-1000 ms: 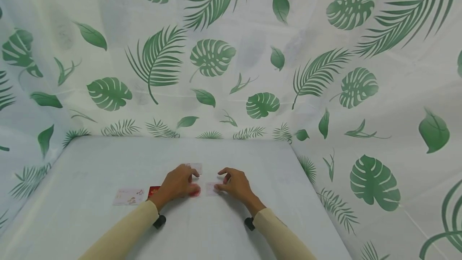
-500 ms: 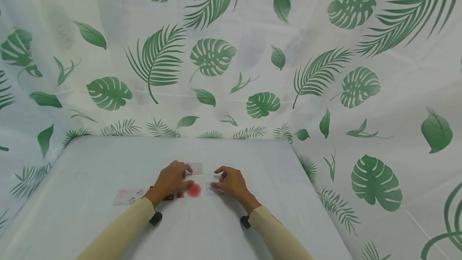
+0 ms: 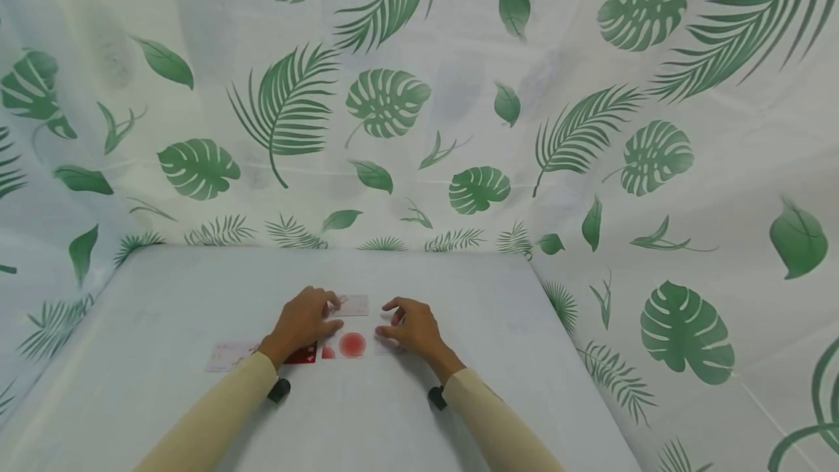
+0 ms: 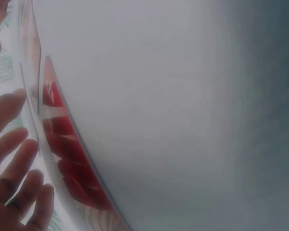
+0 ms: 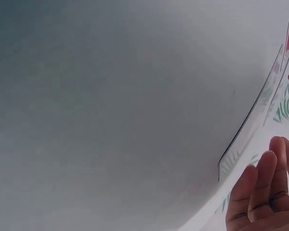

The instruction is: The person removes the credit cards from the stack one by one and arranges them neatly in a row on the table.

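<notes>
Hovering nr approx. 5 flat-laid printed cards (image 3: 352, 346), L hand (image 3: 298, 320) & R hand (image 3: 416, 326) grip nothing, relaxed; remaining steps unclear.

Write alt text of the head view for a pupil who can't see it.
A left hand and right hand are among a dark red card, a card with a red circle and pale cards lying on a white table. Leaf-patterned sheeting stands behind.
</notes>
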Tool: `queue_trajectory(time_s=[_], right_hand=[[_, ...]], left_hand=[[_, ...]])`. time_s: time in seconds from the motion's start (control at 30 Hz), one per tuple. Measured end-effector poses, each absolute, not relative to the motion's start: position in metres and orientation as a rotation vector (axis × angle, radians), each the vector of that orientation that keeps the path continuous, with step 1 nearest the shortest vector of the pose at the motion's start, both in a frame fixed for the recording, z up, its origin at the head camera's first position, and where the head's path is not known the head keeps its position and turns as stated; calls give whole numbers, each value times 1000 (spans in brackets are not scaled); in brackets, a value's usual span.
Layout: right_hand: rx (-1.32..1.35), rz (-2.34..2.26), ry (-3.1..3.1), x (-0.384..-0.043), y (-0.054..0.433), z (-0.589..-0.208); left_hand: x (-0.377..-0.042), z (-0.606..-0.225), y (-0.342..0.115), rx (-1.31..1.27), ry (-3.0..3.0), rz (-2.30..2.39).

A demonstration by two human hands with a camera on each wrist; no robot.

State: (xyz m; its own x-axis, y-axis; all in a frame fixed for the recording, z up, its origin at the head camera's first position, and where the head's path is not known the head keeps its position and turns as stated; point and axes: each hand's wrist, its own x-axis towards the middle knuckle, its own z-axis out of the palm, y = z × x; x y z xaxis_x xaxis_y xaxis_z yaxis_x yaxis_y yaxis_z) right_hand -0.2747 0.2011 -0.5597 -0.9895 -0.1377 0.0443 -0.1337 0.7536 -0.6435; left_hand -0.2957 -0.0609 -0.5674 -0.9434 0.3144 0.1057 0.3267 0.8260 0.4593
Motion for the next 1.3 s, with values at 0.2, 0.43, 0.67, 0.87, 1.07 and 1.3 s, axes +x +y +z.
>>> queue_trajectory(time_s=[0.2,0.43,0.67,0.87,1.07,1.3], right_hand=[[-253,-1058,2953,-278,194,-557],[-196,-1020,2926,-284,182,-557],[-159,-960,2884,-291,174,-556],[-148,-959,2859,-298,167,-553],[-202,-914,2867,-304,163,-553],[-232,-908,2842,-312,160,-555]], left_hand=[[-301,-565,-64,-501,-2969,-755],[-307,-564,-67,-498,-2997,-706],[-311,-561,-68,-490,-3033,-689],[-313,-560,-68,-501,-3037,-708],[-317,-564,-68,-515,-3040,-680],[-322,-570,-68,-471,-3091,-678]])
